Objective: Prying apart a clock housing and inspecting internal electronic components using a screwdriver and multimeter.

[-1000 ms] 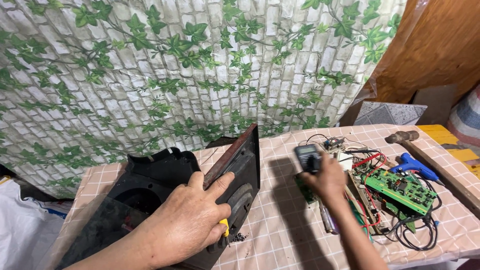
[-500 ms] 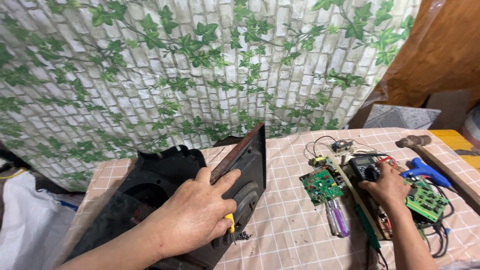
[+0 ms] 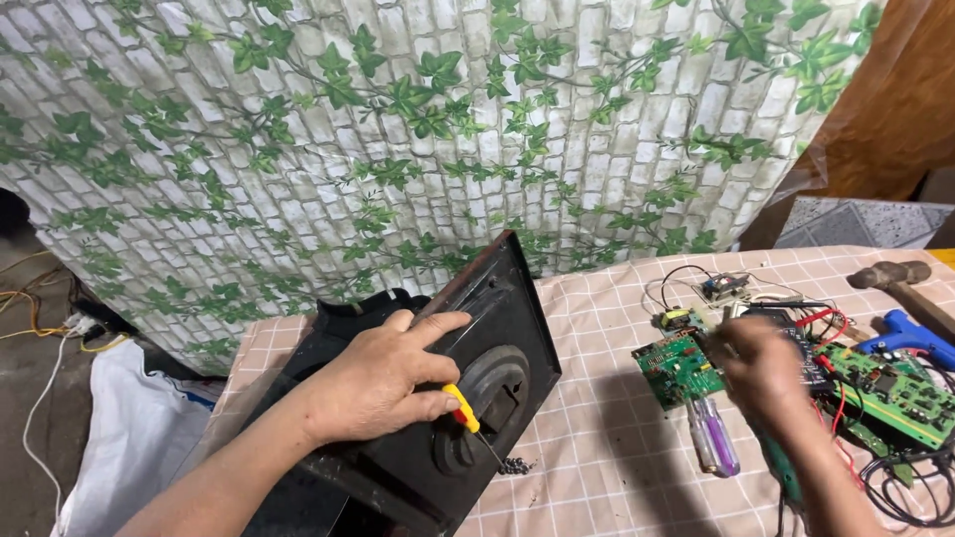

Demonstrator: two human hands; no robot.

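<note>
Two hands at work: the left hand (image 3: 383, 383) presses flat on the tilted black speaker box (image 3: 477, 398), bracing it on the desk (image 3: 597, 477), with a yellow screwdriver (image 3: 466, 416) tucked under its curled fingers. Off to that grip's right, the right hand (image 3: 761, 373) hovers blurred over the green circuit boards (image 3: 681, 366); its grip I cannot tell.

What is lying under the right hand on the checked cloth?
Under the right hand lie a green circuit board, a purple-handled screwdriver and red and black wires. The hand is blurred and covers whatever sits directly beneath its palm on the checked cloth.
</note>
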